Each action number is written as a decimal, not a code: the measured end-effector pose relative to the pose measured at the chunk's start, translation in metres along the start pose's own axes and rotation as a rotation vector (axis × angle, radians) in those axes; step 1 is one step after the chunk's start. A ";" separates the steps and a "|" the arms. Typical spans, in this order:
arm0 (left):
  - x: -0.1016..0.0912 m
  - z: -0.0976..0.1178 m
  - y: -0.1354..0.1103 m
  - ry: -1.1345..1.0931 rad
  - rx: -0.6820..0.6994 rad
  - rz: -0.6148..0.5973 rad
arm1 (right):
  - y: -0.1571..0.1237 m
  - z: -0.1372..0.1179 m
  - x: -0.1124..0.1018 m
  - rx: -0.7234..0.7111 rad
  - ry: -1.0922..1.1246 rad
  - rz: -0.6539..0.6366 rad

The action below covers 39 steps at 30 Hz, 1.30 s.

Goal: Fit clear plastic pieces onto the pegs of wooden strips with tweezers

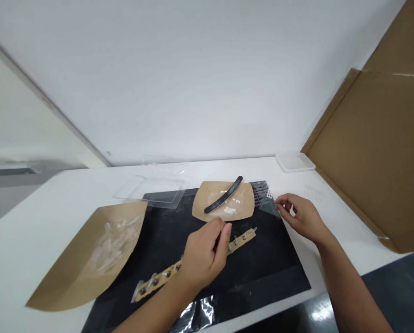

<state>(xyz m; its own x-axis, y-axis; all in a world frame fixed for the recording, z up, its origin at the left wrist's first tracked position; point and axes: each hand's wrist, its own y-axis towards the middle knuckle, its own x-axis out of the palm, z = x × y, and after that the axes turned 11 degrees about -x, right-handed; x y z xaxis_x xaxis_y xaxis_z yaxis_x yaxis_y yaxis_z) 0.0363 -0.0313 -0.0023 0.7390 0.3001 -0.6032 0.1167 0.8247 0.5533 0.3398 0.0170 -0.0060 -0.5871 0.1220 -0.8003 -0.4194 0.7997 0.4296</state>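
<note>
My left hand (207,252) is closed in a pinch above a tan strip (163,276), covering its middle. Whatever is between those fingers is hidden. Small clear nail-shaped pieces and dark round dots sit along the strip. My right hand (302,215) pinches at the right edge of the black mat (165,240), by a cluster of small white dots (269,195); what its fingertips hold is too small to name. Between the hands and the wall, a curved black nail file (224,194) lies across a brown paper tray (246,203) with small white bits inside.
On the left, a larger brown paper tray (66,259) holds a heap of clear plastic pieces (115,243). Flat clear plastic sheets (151,189) lie behind it. A shallow translucent lid or tray (295,162) sits at the back right, beside a tall cardboard panel (373,152).
</note>
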 end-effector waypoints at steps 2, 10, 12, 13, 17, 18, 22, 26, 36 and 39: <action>0.000 -0.001 0.000 0.013 0.029 0.019 | -0.001 0.007 -0.004 0.030 -0.033 0.024; 0.012 -0.021 0.000 -0.090 -0.018 0.000 | -0.012 0.044 -0.018 0.135 -0.208 -0.037; 0.016 -0.023 0.001 -0.154 0.030 0.029 | -0.015 0.053 -0.019 0.170 -0.249 0.035; 0.017 -0.023 0.001 -0.173 0.051 0.052 | -0.016 0.057 -0.019 0.187 -0.252 0.070; 0.018 -0.018 0.001 -0.161 0.027 0.098 | -0.015 0.067 -0.015 0.145 -0.152 0.077; 0.018 -0.016 0.001 -0.150 0.018 0.100 | -0.012 0.067 -0.016 0.097 -0.142 0.066; 0.013 -0.012 0.002 -0.124 0.065 0.064 | 0.019 0.068 -0.032 -0.128 -0.206 0.049; 0.010 -0.015 0.004 -0.089 0.231 0.040 | 0.057 0.078 -0.047 -0.176 -0.207 -0.061; -0.001 -0.024 0.005 0.204 0.395 0.013 | 0.038 0.121 -0.015 -0.045 -0.133 -0.149; -0.004 -0.020 0.005 0.240 0.388 0.070 | 0.035 0.112 -0.023 -0.060 -0.057 -0.143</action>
<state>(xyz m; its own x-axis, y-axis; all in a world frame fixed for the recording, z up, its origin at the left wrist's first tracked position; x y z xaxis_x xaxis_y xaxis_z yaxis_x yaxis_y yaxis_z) 0.0204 -0.0191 -0.0091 0.5851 0.4887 -0.6472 0.3458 0.5715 0.7442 0.4157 0.1084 -0.0194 -0.4792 0.0442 -0.8766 -0.5375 0.7748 0.3329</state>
